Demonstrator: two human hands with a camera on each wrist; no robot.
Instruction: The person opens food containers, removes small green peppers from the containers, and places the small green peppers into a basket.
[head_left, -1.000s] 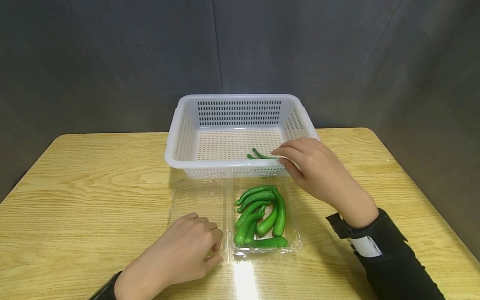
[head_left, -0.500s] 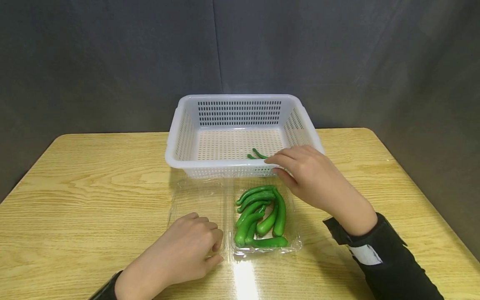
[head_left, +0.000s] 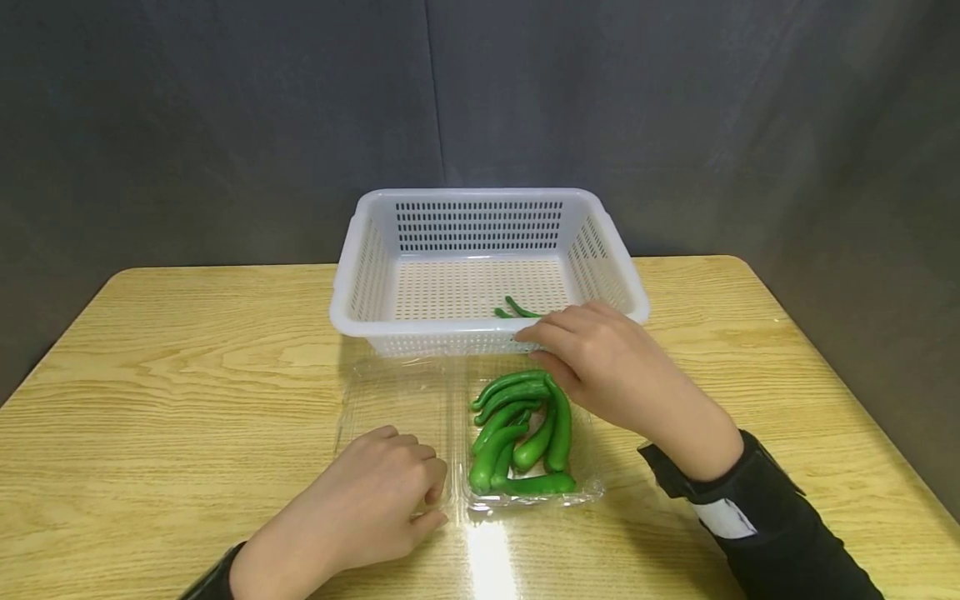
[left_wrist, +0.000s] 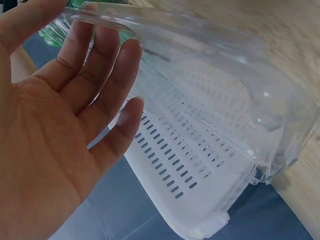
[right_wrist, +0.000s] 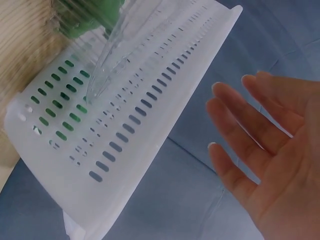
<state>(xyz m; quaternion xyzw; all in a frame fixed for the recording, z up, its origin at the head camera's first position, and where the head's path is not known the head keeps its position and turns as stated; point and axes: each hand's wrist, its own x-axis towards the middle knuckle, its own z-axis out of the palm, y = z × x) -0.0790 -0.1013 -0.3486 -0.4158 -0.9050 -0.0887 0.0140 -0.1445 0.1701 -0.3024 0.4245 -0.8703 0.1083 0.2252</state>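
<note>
My left hand (head_left: 375, 492) is at the front of a clear plastic clamshell box (left_wrist: 200, 30), lying open with its lid half to the left. In the left wrist view its fingers (left_wrist: 120, 70) reach behind the box's rim, with the thumb on the near side. My right hand (head_left: 592, 367) hovers palm down between the basket's front rim and the box's filled half. Its fingers (right_wrist: 240, 135) are loosely bent, with nothing between them. Several curved green vegetables (head_left: 555, 433), like long chili peppers, lie in the right half of the box.
A white perforated basket (head_left: 480, 329) stands behind the box. Thin green stalk-like pieces (head_left: 517, 308) lie at its front right, partly hidden by the rim and right hand. A dark grey cloth (head_left: 225, 125) hangs behind the wooden table (head_left: 187, 375).
My right hand has drawn back from over the basket's front rim, moving toward me and slightly left over the box's back edge. The left hand and the vegetables have stayed put.
</note>
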